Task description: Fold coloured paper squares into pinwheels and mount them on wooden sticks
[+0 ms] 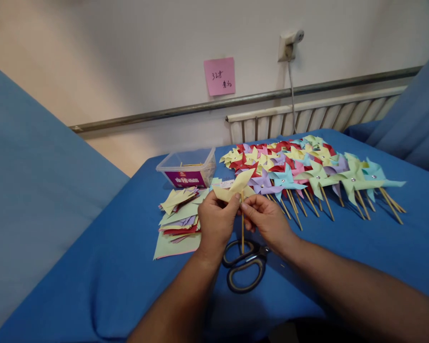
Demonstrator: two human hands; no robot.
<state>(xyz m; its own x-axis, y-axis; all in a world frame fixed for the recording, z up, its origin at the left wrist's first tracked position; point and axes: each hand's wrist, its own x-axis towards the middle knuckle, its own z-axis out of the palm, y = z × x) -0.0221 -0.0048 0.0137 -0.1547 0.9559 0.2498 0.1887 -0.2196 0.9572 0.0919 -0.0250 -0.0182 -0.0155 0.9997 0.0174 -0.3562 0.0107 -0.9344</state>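
My left hand [216, 221] and my right hand [266, 219] are together above the blue-covered table [128, 267], both gripping one pale yellow paper pinwheel [236, 186]. Its thin wooden stick [242, 233] hangs down between my hands, and my right fingers pinch it near the top. My left fingers hold the folded yellow paper at the hub. Black-handled scissors [243, 267] lie on the cloth right below my hands.
A stack of cut coloured paper squares [178, 219] lies left of my hands. Behind it stands a clear plastic box [188, 167] with a purple label. Several finished pinwheels [307, 169] cover the table's right half. A radiator and a pink note [219, 76] are on the wall.
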